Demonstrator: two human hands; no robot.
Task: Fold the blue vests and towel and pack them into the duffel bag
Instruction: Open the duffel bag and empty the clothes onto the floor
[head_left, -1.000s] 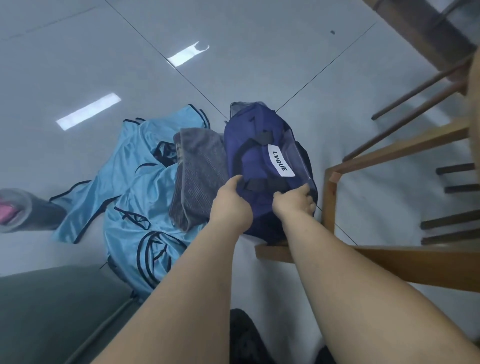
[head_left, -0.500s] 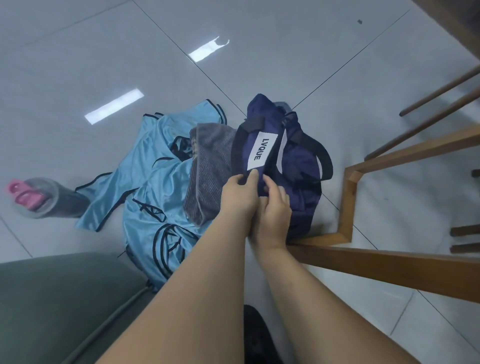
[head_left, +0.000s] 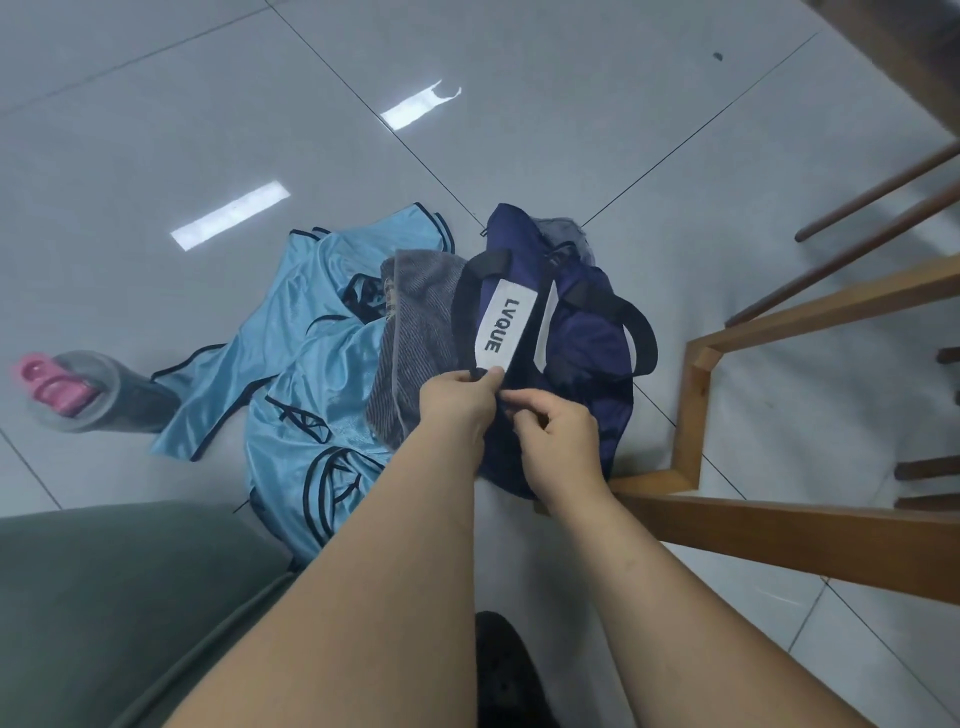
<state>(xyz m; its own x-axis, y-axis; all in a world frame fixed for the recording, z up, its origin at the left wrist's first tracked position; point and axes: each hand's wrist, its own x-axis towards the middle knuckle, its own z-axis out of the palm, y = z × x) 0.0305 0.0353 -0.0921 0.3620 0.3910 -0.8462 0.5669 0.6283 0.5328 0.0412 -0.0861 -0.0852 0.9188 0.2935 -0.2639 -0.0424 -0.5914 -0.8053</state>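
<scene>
duffel bag (head_left: 587, 353) lies on the floor, just right of the towel (head_left: 415, 322) and the unfolded blue vests (head_left: 311, 332). left hand (head_left: 457, 410) and right hand (head_left: 556, 447) both pinch its near end; i cannot tell whether either has a zip pull. best to hold the fabric taut and open the zip steadily toward the far end.

Indoor room, most likely home living or dining area. Evidence:
- glossy grey floor tiles (head_left: 545, 119) with dark grout lines; strip-light reflection (head_left: 231, 214) on them, so lit from ceiling
- light wooden furniture frame (head_left: 779, 525) at right, with dark rungs (head_left: 878, 192); chair-like, exact type unclear
- green upholstered cushion (head_left: 104, 597) at lower left, sofa-like
- grey slipper (head_left: 98, 400), pink inside, on floor at left: house footwear
- blue vests (head_left: 311, 332), grey towel (head_left: 415, 322) and duffel bag (head_left: 587, 338) lie directly on tiles: informal, domestic setting
</scene>
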